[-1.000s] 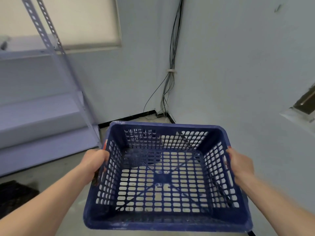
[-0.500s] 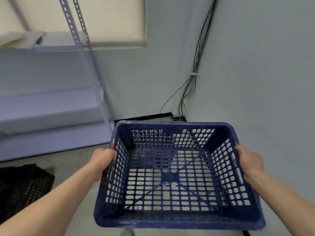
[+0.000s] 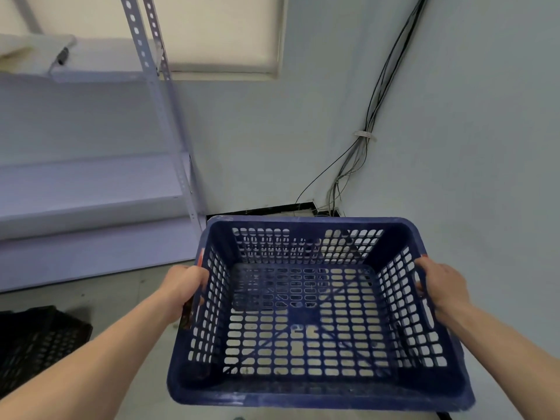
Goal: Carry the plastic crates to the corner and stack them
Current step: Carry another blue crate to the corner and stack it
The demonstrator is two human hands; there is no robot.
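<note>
**A:** What is being carried?

**B:** A dark blue rectangular plastic crate [image 3: 306, 313], its walls and bottom pierced with a lattice of slots, is hanging in the air in front of the person. It is empty, with its open side facing up. It is sitting above the grey floor [image 3: 121, 286], near the room corner where two pale blue walls are meeting.

**A:** How are the hands holding it?

**B:** The left hand [image 3: 185, 286] is gripping the crate's left end wall just under the rim. The right hand [image 3: 439, 286] is gripping the right end wall beside a handle slot.

**A:** How will it handle?

**B:** Judging by the thin pierced plastic and the empty inside, it is probably feeling light and fairly stiff, with the walls perhaps flexing a little. The two end rims or handle slots are looking like the best holds for keeping it level.

**A:** What is surrounding it?

**B:** A bundle of thin black cables [image 3: 368, 128] is running down the corner, beyond the crate's far edge. A pale grey metal shelving unit [image 3: 91, 189] is standing along the left wall. A black lattice plastic crate [image 3: 36, 344] is lying on the floor at lower left, well apart.
</note>
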